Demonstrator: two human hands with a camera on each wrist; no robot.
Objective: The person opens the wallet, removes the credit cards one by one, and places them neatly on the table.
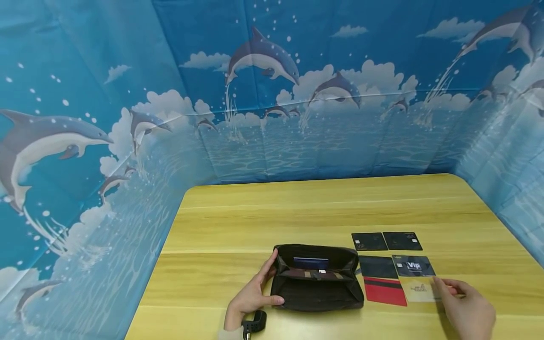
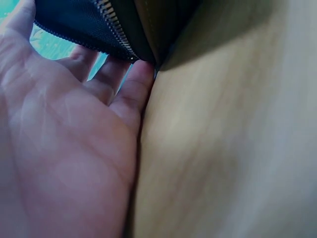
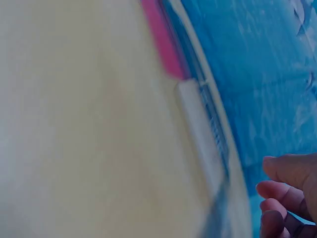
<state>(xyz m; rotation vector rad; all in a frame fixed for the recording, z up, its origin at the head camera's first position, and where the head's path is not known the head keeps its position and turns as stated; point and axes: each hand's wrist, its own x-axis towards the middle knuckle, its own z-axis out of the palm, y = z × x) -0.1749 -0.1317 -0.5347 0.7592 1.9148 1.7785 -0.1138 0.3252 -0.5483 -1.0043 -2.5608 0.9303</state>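
Wallet's (image 1: 318, 285) left end is gripped by the left hand (image 1: 254, 291), but the pale card (image 1: 418, 289) right of it might get fumbled, being so flat, with nothing pinched by the loosely curled right hand (image 1: 467, 304).

The head camera looks forward and down over the yellow wood-grain tabletop (image 1: 238, 212) to blue dolphin-printed sheeting (image 1: 263, 137). Very close up, the left wrist camera faces the long black zippered wallet (image 2: 74, 25), which the head view shares. The right wrist camera, low and tilted, shares the flat rectangular red card (image 1: 384, 293) and cream card (image 1: 418, 293) with it.
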